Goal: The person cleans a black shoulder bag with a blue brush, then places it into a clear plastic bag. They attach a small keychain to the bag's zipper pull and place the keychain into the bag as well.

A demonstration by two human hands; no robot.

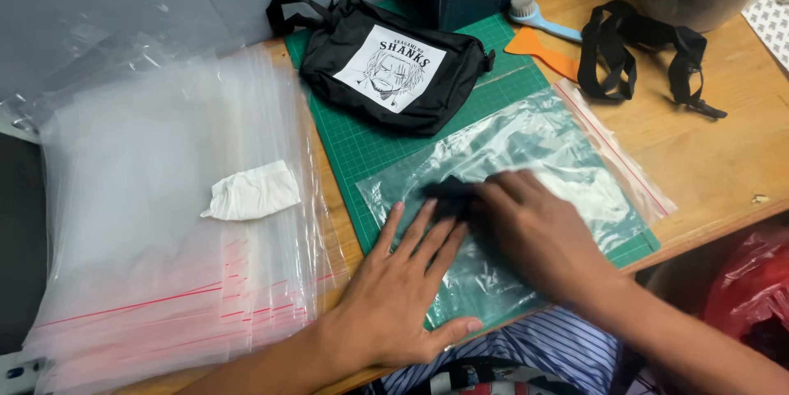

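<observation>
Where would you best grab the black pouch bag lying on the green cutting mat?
Probably by the strap loop at the upper left end of the black pouch bag, coming from the left: the loop stands clear of the body, while the body lies flat on the green cutting mat.

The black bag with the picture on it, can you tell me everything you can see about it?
The black bag is small and pouch-shaped, made of soft-looking fabric. A white square patch with a drawn cartoon face sits on its front. A black strap loops out at its upper left end. It lies flat, turned at a slant, on the green cutting mat near the table's back. No hand touches it.
</observation>
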